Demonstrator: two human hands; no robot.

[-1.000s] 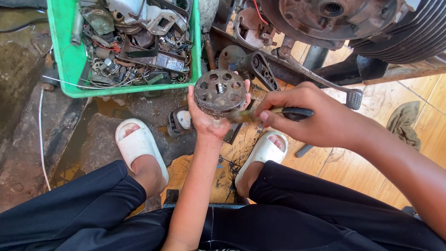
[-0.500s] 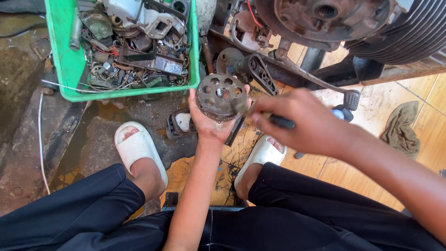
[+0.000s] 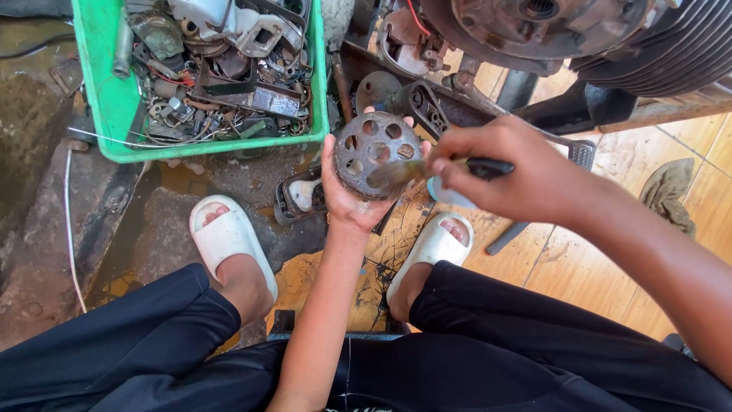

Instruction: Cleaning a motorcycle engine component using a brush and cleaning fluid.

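My left hand (image 3: 347, 194) holds up a round, dirty metal disc with several holes (image 3: 377, 151), gripping it from behind and below. My right hand (image 3: 518, 179) grips a brush with a black handle (image 3: 438, 169), and its blurred bristle end lies across the disc's face. Both hands are above my knees, between my two feet in white slippers.
A green plastic crate (image 3: 107, 103) full of greasy metal parts and wires stands at the upper left. An engine with cooling fins (image 3: 579, 34) sits at the top right on a wooden floor. Small parts (image 3: 301, 194) lie on the oily ground by my feet; a rag (image 3: 669, 191) lies at the right.
The brush has swept leftward across the disc's face. My right hand shifted slightly left and the disc stayed in the left hand, at about the same place.
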